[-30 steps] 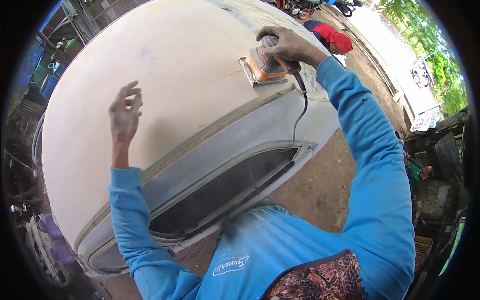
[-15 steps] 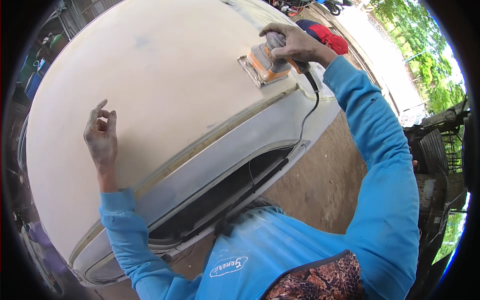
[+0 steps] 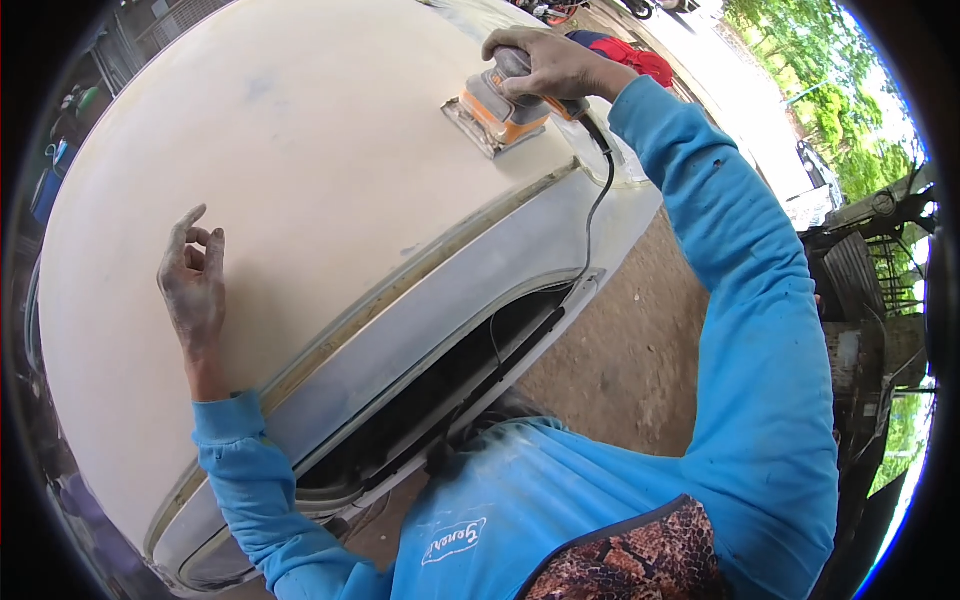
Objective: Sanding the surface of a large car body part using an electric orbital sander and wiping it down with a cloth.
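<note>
My right hand (image 3: pixel 545 62) grips an orange and grey power sander (image 3: pixel 495 118), its pad on the pale, sanded car roof (image 3: pixel 260 130) near the far right of the roof's side edge. A black cord (image 3: pixel 600 205) runs from the tool down across the side panel into the dark window opening (image 3: pixel 420 400). Over the left part of the roof is my left hand (image 3: pixel 192 280), holding nothing, fingers loosely bent and apart; whether it touches the surface I cannot tell.
Beyond the roof is another person in a red head covering (image 3: pixel 640 60). Motorbikes stand at the top. Dirt ground (image 3: pixel 620 350) lies below the car's side, with dark corrugated sheets and posts (image 3: pixel 850 300) at right, and clutter along the left rim.
My left hand has moved leftward across the roof. My right hand and the sander have shifted slightly up and left in the picture, and the view has shifted a little.
</note>
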Action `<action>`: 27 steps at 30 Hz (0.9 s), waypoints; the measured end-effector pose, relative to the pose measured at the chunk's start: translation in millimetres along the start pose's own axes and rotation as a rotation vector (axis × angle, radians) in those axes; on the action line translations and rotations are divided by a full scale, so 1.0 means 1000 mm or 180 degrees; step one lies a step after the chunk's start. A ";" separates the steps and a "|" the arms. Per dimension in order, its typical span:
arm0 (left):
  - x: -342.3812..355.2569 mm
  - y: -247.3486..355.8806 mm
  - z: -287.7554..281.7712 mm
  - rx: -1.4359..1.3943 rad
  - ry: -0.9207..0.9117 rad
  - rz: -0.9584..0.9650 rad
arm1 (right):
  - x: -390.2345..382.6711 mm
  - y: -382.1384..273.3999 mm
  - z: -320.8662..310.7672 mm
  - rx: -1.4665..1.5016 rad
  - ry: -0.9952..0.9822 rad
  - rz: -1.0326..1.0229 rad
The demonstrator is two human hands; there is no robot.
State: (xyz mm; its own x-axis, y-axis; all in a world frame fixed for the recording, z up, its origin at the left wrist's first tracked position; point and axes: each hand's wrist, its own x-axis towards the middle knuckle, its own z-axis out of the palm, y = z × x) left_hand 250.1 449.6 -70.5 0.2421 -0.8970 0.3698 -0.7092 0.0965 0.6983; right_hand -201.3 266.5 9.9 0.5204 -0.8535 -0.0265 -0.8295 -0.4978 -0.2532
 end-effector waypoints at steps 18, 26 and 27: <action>-0.001 0.000 0.000 -0.0154 -0.0095 0.0009 | -0.014 0.038 -0.007 -0.0152 -0.0041 0.0848; 0.002 0.010 0.000 -0.0032 -0.0031 0.0086 | -0.027 0.031 -0.009 -0.0168 0.0035 0.1365; 0.002 0.009 0.003 -0.0087 -0.0040 0.0160 | -0.022 0.027 -0.006 -0.0340 -0.0044 0.1349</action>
State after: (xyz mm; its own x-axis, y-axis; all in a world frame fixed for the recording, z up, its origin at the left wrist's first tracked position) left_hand 242.4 447.3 -65.6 0.1982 -0.8960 0.3973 -0.7018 0.1532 0.6957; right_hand -236.5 270.2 9.5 0.1316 -0.9841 -0.1197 -0.9863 -0.1178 -0.1157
